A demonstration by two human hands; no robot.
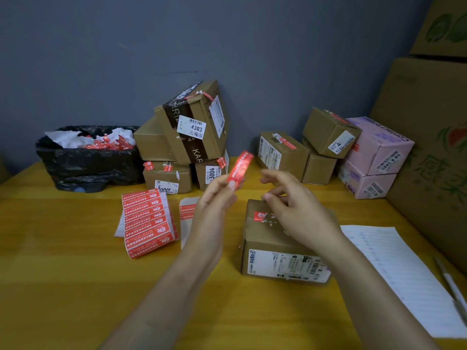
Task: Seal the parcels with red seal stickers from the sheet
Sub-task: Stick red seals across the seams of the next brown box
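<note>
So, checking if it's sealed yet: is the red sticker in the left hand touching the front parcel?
Apart. Head view: the left hand pinches the red sticker raised beside the front parcel, yellow table showing between them.

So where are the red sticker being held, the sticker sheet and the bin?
red sticker (240, 168): head view, middle of the strip.
sticker sheet (148, 221): head view, centre of its red rows.
bin (83, 170): head view, front of its black bag.

The left hand (214, 198), at frame centre, pinches a red rectangular paper sticker (240, 168). The right hand (295, 210) hovers beside it, fingers loosely curled.
</note>
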